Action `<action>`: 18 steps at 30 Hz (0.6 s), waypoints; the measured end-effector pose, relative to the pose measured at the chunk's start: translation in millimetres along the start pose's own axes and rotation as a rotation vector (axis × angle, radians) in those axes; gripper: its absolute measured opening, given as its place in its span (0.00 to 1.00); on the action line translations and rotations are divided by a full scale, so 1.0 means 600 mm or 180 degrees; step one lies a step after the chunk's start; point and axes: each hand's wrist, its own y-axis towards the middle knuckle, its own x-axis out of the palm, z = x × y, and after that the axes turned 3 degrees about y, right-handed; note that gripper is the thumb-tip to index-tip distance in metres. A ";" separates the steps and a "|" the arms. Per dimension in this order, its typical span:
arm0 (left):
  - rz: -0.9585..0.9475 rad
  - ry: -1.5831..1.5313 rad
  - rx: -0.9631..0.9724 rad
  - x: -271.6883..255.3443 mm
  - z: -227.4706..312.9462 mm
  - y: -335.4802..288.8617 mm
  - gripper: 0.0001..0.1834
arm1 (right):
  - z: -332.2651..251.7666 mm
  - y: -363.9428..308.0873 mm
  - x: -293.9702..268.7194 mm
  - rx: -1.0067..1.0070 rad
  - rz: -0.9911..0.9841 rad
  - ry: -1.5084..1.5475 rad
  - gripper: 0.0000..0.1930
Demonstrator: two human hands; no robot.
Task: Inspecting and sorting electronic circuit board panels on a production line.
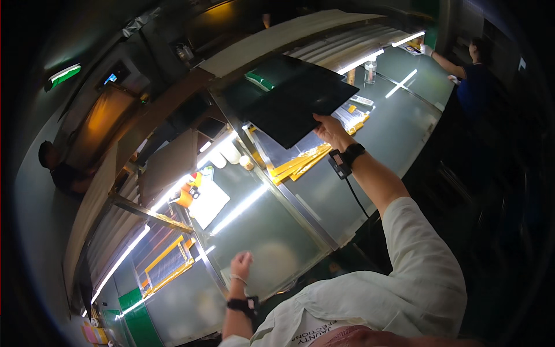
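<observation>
My right hand grips the near right edge of a large, thin, glossy black panel. The panel is held tilted above the workbench and mirrors a green patch and some light. Under it lie clear sheets with yellow-taped edges, partly hidden by the panel. My left hand hovers over the near part of the glass-topped workbench, its fingers curled in and nothing visible in them. Both wrists carry black strapped-on devices.
White paper and orange items lie beyond my left hand. Further left sits a yellow-taped frame. A clear bottle stands beyond the panel. Bright tube lights run beneath the shelf. Another person works at the far right.
</observation>
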 end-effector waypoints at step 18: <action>-0.0826 -0.2356 0.0153 0.150 0.420 0.354 0.32 | -0.303 -0.370 -0.411 -0.1130 -0.0083 -0.0207 0.21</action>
